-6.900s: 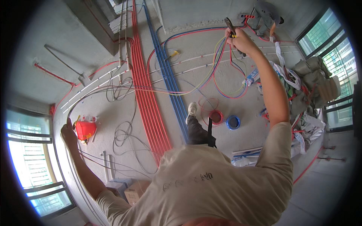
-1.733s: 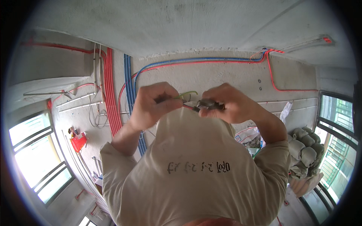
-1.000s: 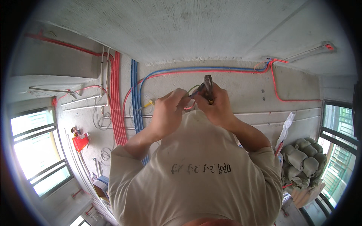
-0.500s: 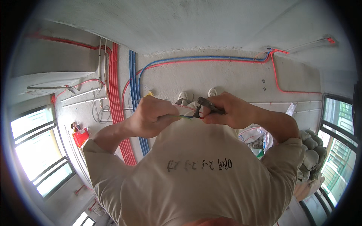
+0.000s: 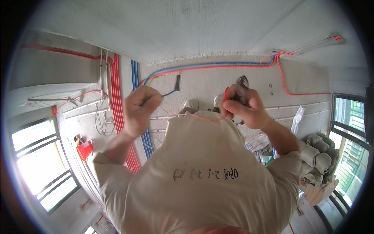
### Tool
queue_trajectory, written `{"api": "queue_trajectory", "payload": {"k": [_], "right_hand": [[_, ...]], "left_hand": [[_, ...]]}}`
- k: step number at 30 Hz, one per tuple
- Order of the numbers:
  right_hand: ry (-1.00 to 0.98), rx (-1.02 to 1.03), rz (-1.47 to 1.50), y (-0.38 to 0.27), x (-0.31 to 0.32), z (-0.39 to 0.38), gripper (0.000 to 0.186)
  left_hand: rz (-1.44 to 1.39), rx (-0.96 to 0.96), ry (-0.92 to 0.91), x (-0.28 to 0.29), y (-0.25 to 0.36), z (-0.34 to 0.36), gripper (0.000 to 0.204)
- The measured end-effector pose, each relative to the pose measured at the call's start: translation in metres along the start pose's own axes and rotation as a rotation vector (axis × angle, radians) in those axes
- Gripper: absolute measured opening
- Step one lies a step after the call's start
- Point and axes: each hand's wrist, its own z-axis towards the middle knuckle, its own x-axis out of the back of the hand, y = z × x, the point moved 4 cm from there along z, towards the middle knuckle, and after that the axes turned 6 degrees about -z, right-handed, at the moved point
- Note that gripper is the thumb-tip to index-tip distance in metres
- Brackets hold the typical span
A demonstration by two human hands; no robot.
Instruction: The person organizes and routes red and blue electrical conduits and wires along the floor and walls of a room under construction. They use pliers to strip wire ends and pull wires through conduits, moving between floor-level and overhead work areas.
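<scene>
My left hand (image 5: 143, 107) is closed around thin electrical wires. A blue wire (image 5: 168, 94) sticks out of it to the right and ends in a black strip (image 5: 177, 83), perhaps tape. Yellow-green wire (image 5: 147, 91) shows at its fingers. Off to the right, my right hand (image 5: 247, 105) grips dark-handled pliers (image 5: 242, 86), whose metal end points up and away. A short curved red wire (image 5: 226, 93) shows at the same hand's fingertips. Between the hands, lower down, a thin pinkish-red wire (image 5: 203, 117) crosses in front of my shirt.
Bundles of red conduit (image 5: 117, 89) and blue conduit (image 5: 135, 74) run along the floor at left. More conduit follows the base of the grey wall (image 5: 202, 35). Grey filled sacks (image 5: 321, 156) are piled at right, near a white bag (image 5: 298, 119). A red bag (image 5: 84, 150) lies at left.
My hands have moved apart from close together, the left to the left and upward, the right to the right. The blue wire with its black end now stands free between them.
</scene>
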Motion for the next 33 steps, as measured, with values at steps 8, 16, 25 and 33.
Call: {"api": "queue_trajectory", "payload": {"k": [8, 16, 25, 33], "right_hand": [[0.216, 0.185, 0.135, 0.018, -0.049, 0.037, 0.011], [0.306, 0.025, 0.092, 0.016, -0.010, 0.030, 0.029], [-0.049, 0.341, -0.689, 0.006, -0.016, 0.015, 0.030], [0.328, 0.266, -0.336, -0.004, 0.001, -0.014, 0.031]], "left_hand": [[-0.061, -0.037, 0.168, -0.083, -0.031, 0.014, 0.011], [0.146, 0.028, -0.014, -0.069, -0.020, 0.007, 0.009], [0.389, 0.049, -0.253, -0.069, -0.005, -0.001, 0.008], [0.252, -0.056, -0.132, -0.088, -0.006, -0.007, 0.007]]}}
